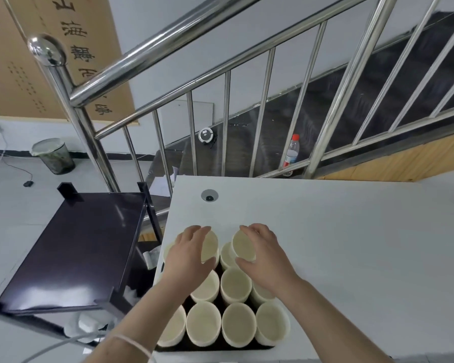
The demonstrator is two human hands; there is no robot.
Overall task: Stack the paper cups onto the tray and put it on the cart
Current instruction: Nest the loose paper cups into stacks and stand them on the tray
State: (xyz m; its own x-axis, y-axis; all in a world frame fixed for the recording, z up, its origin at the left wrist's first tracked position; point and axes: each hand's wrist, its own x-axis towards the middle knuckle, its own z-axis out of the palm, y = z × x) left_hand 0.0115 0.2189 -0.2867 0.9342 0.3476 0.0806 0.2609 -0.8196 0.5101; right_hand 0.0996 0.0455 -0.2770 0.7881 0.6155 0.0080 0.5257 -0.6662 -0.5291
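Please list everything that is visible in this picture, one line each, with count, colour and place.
paper cups: about a dozen, cream, upright on the tray
tray: one, dark, left part of the table
table: one, white, centre and right
cart: one, dark purple top, left of the table
stair railing: one, silver, behind
water bottle: one, clear, red cap, on the stairs
waste bin: one, dark mesh, floor, left
left hand: gripping a far cup
right hand: gripping a far cup

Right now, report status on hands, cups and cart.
Left hand and right hand each gripping an upper cup. Paper cups packed upright on tray, table edge. Cart beside, top shelf bare.
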